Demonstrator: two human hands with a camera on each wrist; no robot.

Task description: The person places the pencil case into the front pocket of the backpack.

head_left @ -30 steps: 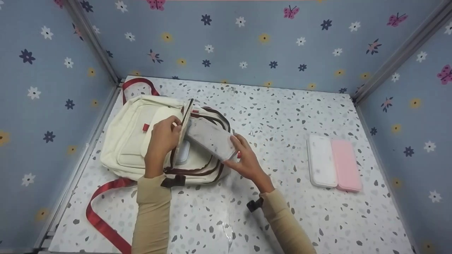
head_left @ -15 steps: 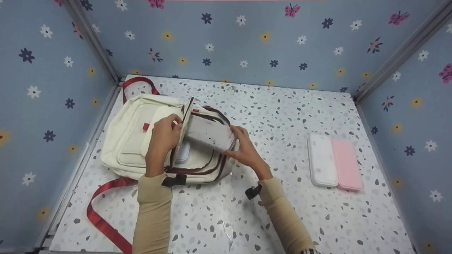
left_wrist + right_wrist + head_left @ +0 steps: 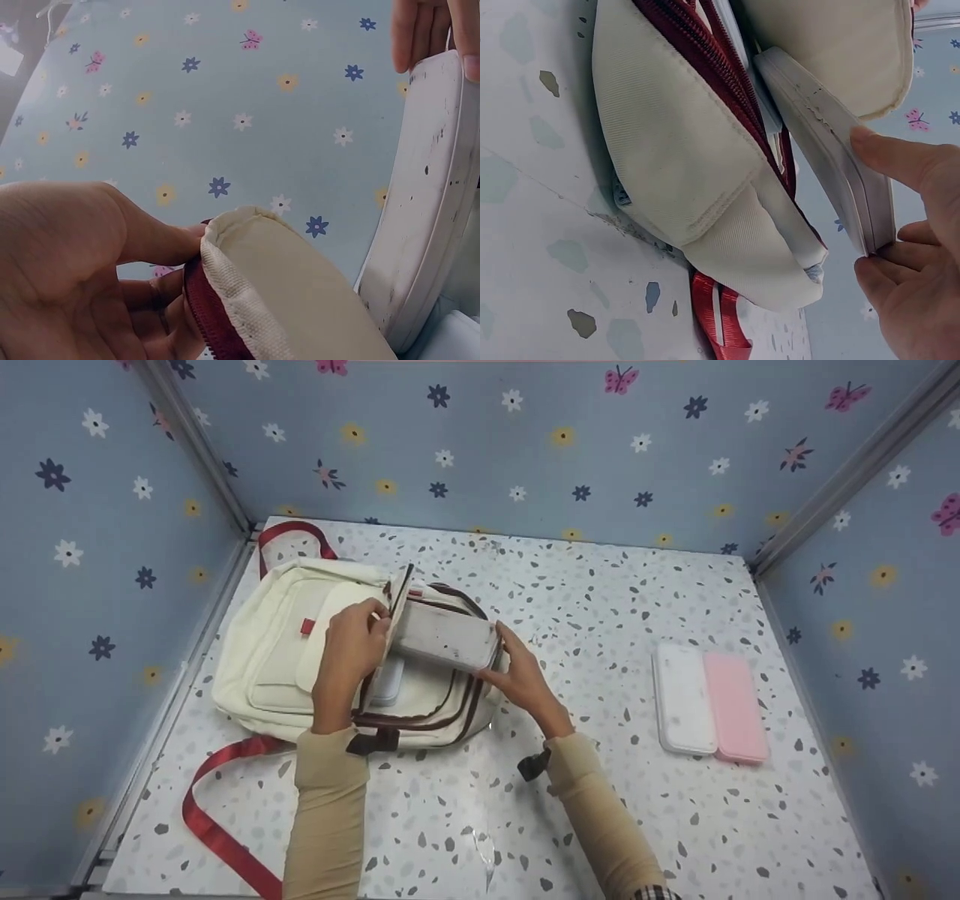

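A cream backpack [image 3: 277,652] with dark red zips and straps lies on the speckled table at the left. My left hand [image 3: 352,649] pinches the edge of its open flap [image 3: 259,289] and holds it up. My right hand [image 3: 517,671] grips the end of a scuffed white flat case [image 3: 446,636], tilted with its far end inside the bag's opening [image 3: 817,127]. A pale blue case [image 3: 388,688] lies inside the bag beneath it.
A white case [image 3: 681,699] and a pink case [image 3: 733,706] lie side by side at the right of the table [image 3: 600,600]. A red strap [image 3: 217,825] trails toward the front left. Flowered walls close in three sides.
My right hand has pushed the white case leftward and further into the bag's opening. The left hand keeps the flap raised.
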